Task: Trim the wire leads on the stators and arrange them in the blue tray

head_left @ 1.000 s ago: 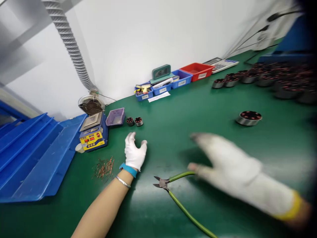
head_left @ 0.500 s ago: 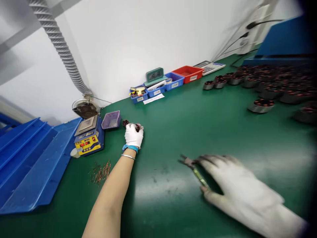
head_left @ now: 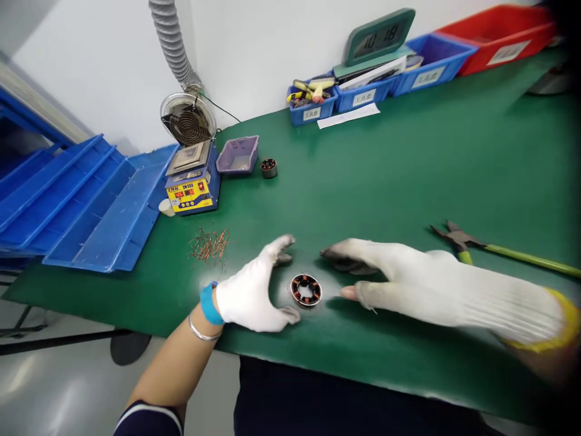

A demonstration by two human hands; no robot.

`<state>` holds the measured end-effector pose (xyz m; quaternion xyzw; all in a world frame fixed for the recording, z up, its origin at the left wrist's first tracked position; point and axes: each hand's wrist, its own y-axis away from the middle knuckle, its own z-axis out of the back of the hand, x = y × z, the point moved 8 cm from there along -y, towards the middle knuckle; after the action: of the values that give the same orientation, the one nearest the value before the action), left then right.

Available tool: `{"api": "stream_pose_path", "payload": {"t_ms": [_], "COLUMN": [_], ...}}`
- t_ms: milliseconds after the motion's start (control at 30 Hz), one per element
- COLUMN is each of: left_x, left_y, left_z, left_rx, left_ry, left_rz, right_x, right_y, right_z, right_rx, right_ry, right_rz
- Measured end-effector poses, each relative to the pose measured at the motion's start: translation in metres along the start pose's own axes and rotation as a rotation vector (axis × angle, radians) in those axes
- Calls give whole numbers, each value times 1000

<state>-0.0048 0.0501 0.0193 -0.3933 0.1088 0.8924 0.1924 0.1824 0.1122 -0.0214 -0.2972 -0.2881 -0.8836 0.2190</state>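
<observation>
A motor stator, a metal ring with copper windings, lies flat on the green table close to its front edge. My left hand, in a white glove, curves around its left side with thumb and fingers apart, holding nothing. From the right, my gloved right hand reaches toward the ring, thumb and fingers spread with nothing between them. Cutting pliers with green handles rest on the table beyond my right wrist, jaws spread. Another stator stands farther back.
Copper wire scraps lie left of my hand. Behind them sit a solder pot and a purple tray. Blue trays are at the left. Blue bins, a digital clock and a red bin line the wall.
My left hand has come back from the rear with a stator, which now lies on the table, released. My right hand has let go of the pliers and moved left. The view has shifted.
</observation>
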Motion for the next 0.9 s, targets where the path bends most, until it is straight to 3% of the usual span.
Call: {"api": "stream_pose_path", "payload": {"t_ms": [67,167,233,333,433,600,633,767,900], "left_x": [9,17,17,11,8,8,8,22,28], "left_y": [0,-3,-4,-9,-13,-12,-12,-7,-8], "left_z": [4,-9,-24,-36,-33,-24,-22,-14,-27], "left_rx": [-55,-137,-192,-242,-164,100,72,-242,-268], "left_ry": [66,79,38,-41,-5,118,124,115,169], "left_rz": [67,222,316,297,212,118,116,253,275], "right_x": [12,26,33,37,36,25,26,27,18], "right_y": [-10,-18,-20,-22,-21,-17,-16,-16,-16], "right_z": [-4,-20,-29,-34,-34,-32,-33,-39,-28], "right_rx": [79,157,119,23,-15,-51,-57,-69,-184], "right_ry": [-89,-238,-254,-181,-121,54,65,100,308], "right_rz": [25,36,13,-11,-32,-151,-148,-109,-139]}}
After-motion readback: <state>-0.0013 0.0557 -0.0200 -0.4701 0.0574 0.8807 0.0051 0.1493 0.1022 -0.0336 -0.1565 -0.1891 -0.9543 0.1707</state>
